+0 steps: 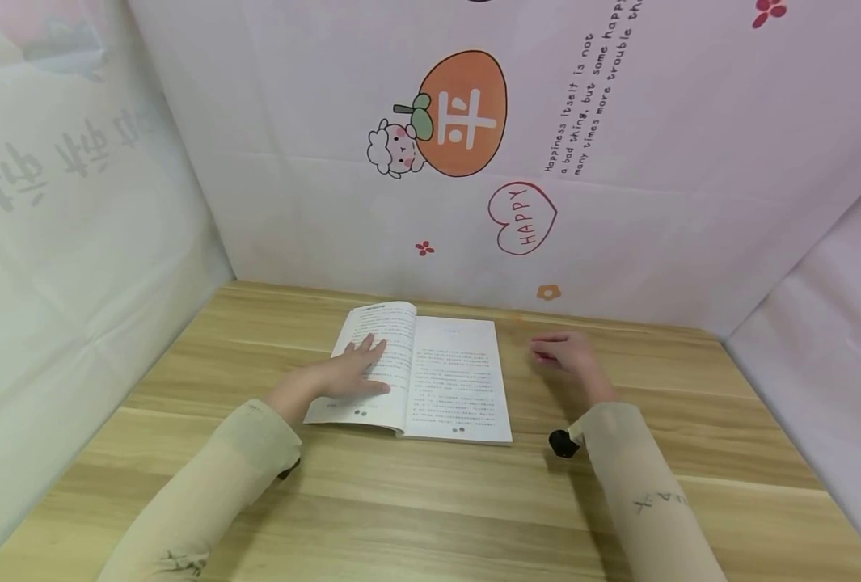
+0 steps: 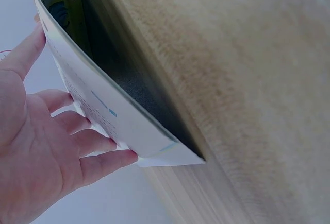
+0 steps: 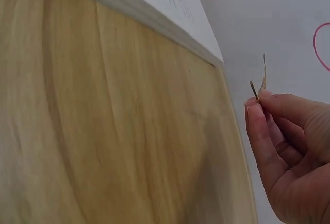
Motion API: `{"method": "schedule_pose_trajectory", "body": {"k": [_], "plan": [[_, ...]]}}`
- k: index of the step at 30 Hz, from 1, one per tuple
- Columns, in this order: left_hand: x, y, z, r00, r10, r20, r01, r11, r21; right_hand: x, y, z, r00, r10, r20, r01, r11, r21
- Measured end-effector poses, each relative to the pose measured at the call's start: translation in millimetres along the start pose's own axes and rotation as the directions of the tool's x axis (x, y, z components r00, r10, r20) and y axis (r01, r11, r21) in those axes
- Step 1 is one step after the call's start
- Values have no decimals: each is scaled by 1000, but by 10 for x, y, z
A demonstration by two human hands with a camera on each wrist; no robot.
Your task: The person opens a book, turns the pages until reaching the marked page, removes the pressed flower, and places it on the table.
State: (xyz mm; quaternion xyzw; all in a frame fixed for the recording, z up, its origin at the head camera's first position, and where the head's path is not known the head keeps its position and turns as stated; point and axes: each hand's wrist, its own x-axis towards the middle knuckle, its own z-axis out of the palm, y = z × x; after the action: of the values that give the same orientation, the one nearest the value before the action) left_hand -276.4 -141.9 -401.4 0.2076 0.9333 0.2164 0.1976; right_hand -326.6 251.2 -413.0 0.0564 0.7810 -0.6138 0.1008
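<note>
An open book [image 1: 459, 380] lies on the wooden table, with printed text on both pages. My left hand [image 1: 346, 373] rests on the left page with its fingers spread. In the left wrist view its fingertips touch the page of the book [image 2: 108, 116], whose outer edge stands raised off the table. To the right of the book, apart from it, my right hand [image 1: 568, 352] is held above the table. Seen from the right wrist, thumb and fingers pinch a thin golden-brown thing [image 3: 264, 77] with a short stalk, like a dried leaf edge-on; its exact kind is unclear.
The wooden table [image 1: 415, 509] extends around the book. A white printed sheet [image 1: 314, 202] with cartoon drawings and lettering stands behind it, and white sheets flank both sides. A black wrist device [image 1: 563, 443] shows by the right sleeve.
</note>
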Motion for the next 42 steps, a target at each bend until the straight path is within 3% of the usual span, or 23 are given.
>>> {"method": "schedule_pose_trajectory", "body": {"k": [11,19,21,25,30,42], "plan": [[33,-28,14,1000,-16,-7,16,1000,3,-85,113,-229,995,-23,-95,13,994,-105],[12,-17,14,1000,-8,-7,8,1000,-6,-145,211,-331,986,-73,-150,38,974,-222],[7,-15,12,1000,-11,-6,11,1000,-6,-148,236,-372,981,-92,-171,38,955,-295],[3,-13,4,1000,-11,-12,11,1000,-3,-144,259,-449,966,-150,-212,35,883,-468],[4,-18,-2,1000,-10,-10,10,1000,4,-155,250,-491,961,-173,-217,21,824,-566],[4,-34,0,1000,12,-8,-12,1000,10,-202,190,-478,977,-129,-167,15,830,-558]]}}
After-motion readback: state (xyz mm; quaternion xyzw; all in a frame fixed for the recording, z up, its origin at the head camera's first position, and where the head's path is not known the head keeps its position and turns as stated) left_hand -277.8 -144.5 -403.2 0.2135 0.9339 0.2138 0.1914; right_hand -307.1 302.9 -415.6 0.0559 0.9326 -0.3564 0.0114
